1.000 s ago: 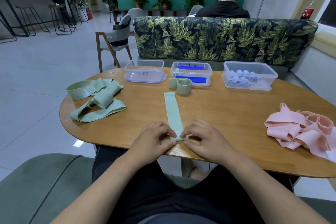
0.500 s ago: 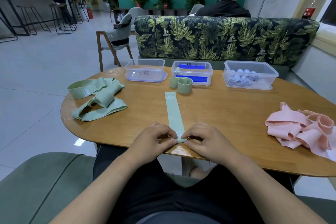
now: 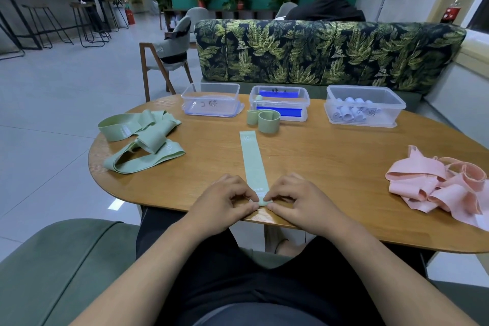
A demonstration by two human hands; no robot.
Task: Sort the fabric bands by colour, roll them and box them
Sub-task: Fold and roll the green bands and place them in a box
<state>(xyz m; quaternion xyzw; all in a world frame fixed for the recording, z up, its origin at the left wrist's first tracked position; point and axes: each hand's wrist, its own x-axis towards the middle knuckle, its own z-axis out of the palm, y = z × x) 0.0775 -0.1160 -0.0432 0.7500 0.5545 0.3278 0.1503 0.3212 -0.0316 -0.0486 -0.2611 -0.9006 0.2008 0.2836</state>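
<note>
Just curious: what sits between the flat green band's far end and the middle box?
Head view: a coiled green band stands beyond the flat green band, before the middle box.

The left hand [image 3: 222,204] and right hand [image 3: 301,201] are covering the near end of the flat pale green fabric band [image 3: 252,164]; right of it, the pink fabric-band heap [image 3: 434,185] is running out of view.

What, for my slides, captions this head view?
Left hand and right hand pinch the near end of a flat pale-green fabric band on an oval wooden table.
</note>
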